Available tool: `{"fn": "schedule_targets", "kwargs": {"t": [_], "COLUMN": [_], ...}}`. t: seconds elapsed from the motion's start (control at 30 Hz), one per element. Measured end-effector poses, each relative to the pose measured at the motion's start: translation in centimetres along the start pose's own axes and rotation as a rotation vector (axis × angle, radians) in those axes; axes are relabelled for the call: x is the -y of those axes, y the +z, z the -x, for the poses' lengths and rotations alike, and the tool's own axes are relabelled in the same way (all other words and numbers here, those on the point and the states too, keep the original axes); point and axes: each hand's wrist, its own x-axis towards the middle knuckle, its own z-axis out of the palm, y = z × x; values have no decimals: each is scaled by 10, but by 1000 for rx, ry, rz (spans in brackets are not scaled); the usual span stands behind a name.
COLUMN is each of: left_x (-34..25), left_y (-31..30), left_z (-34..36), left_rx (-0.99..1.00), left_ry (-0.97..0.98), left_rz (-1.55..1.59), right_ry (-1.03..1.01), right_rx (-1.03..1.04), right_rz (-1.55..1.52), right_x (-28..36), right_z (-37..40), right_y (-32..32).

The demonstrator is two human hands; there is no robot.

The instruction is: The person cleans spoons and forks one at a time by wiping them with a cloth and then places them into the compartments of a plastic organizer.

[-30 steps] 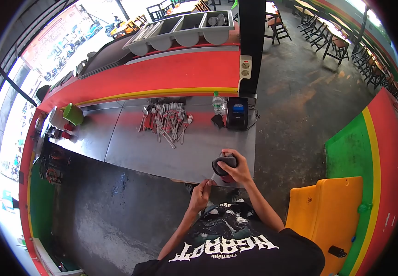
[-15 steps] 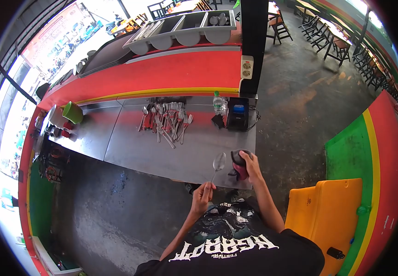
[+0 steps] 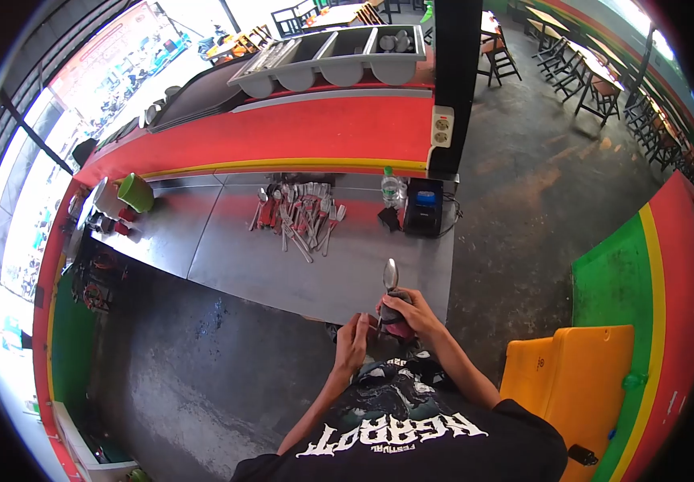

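Observation:
A spoon (image 3: pixel 390 275) stands upright in front of me, bowl up, over the near edge of the metal table. My right hand (image 3: pixel 413 312) grips a dark and reddish cloth (image 3: pixel 396 323) wrapped round the spoon below its bowl. The fingers of my left hand (image 3: pixel 354 341) pinch the lower end of the handle. Beyond them, on the table (image 3: pixel 242 273), lies a pile of spoons and forks (image 3: pixel 305 213), some with red parts among them.
At the table's back right are a plastic bottle (image 3: pixel 390 189) and a black device (image 3: pixel 424 210). A green container (image 3: pixel 135 193) stands far left. A cutlery tray (image 3: pixel 331 60) rests on the red ledge. Yellow box (image 3: pixel 575 386) at right.
My right hand has moved left and down with the cloth, onto the spoon. The spoon now stands more upright. The view has shifted slightly.

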Motion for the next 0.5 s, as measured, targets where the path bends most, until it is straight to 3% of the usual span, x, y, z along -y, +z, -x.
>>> {"fn": "schedule_targets", "kwargs": {"t": [0.1, 0.2, 0.27, 0.37, 0.5], "left_x": [-29, -22, -29, -24, -29], "left_y": [-2, -4, -5, -6, -1], "left_z": [-3, -12, -12, -14, -18], "left_rx": [-146, -143, -76, -81, -189], "left_ry": [5, 60, -43, -143, -67], "left_rz": [56, 6, 81, 124, 327], "right_ry": [-51, -103, -224, -146, -84], "right_rx": [25, 62, 85, 71, 79], "right_rz": [222, 454, 632, 633, 634], "right_x": [0, 6, -8, -6, 4], "right_z": [1, 3, 1, 1, 3], "right_y": [2, 16, 17, 19, 20]}}
